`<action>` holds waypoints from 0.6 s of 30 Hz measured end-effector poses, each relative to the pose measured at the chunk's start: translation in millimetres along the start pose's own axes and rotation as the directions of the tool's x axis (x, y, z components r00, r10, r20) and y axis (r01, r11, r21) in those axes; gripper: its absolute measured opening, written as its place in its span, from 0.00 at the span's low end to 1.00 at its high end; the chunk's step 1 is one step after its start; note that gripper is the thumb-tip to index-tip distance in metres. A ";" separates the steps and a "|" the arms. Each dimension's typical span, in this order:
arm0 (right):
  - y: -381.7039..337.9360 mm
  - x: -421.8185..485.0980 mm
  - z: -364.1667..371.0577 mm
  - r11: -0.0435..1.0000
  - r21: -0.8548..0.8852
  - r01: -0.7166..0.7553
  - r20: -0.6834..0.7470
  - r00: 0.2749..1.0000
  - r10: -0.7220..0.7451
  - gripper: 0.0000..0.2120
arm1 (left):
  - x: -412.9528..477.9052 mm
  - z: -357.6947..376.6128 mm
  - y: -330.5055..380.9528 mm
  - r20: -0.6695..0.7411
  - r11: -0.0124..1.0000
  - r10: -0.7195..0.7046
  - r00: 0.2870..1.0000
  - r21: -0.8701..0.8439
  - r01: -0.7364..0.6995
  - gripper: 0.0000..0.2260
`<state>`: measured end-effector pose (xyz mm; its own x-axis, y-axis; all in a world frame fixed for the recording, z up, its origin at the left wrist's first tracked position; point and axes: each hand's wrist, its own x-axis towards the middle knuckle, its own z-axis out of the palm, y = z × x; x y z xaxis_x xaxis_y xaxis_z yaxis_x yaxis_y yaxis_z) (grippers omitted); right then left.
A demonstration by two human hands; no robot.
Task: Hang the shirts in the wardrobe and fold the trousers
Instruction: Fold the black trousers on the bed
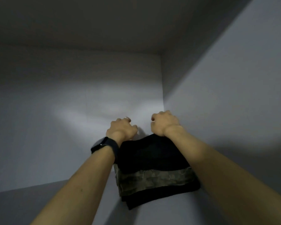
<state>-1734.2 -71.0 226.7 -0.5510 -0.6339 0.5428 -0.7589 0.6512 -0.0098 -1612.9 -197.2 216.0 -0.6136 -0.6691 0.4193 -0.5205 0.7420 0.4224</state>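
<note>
ideally, the left hand point(121, 129) and, across the folded trousers point(152, 168) stacked on the wardrobe shelf point(55, 195), the right hand point(165, 123), both curled at its far edge (actual grasp unclear), push evenly, keeping layers square.

A black watch point(104, 146) is strapped round the wrist on the left, its band wrapping the whole wrist, and a thin pale ring point(127, 118) shows on a finger above it, too small to make out further. All around are plain grey surfaces: a flat shelf point(23, 202) at the bottom, a back panel point(71, 88) meeting a side panel point(234, 95) in a corner on the right, and a darker top panel point(88, 21) overhead. A soft bright patch of light point(88, 114) lies low on the back panel.
</note>
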 end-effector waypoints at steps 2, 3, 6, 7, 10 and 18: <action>-5.7 6.0 27.2 0.990 0.130 0.047 0.031 0.998 -0.051 0.24 | 3.0 38.2 -8.8 0.149 0.990 -0.042 0.988 0.137 0.021 0.30; -5.7 4.6 47.7 0.988 0.149 0.048 0.102 0.993 -0.063 0.25 | 1.1 61.3 -19.5 0.232 0.983 -0.089 0.969 0.177 0.048 0.35; 3.2 -8.4 105.0 0.985 0.169 -0.045 0.422 0.906 -0.031 0.29 | -4.4 98.9 -53.4 0.317 0.990 -0.104 0.943 0.119 0.069 0.41; 7.6 -9.1 115.5 0.979 0.188 -0.081 0.477 0.879 -0.019 0.30 | -7.3 100.4 -57.9 0.315 0.995 -0.103 0.943 0.036 0.096 0.40; 16.1 0.0 117.1 0.977 0.184 -0.105 0.486 0.874 0.003 0.35 | -12.3 96.8 -61.1 0.287 0.992 -0.110 0.952 -0.026 0.123 0.41; 8.3 -33.8 61.5 0.990 0.019 -0.141 0.372 0.920 0.123 0.32 | -78.9 50.8 -32.1 0.206 0.998 0.013 0.978 0.060 -0.026 0.29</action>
<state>-1743.3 -69.8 156.6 -0.7297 -0.6581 0.1856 -0.6804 0.7257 -0.1022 -1577.9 -166.2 128.6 -0.7298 -0.6363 0.2503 -0.5388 0.7605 0.3625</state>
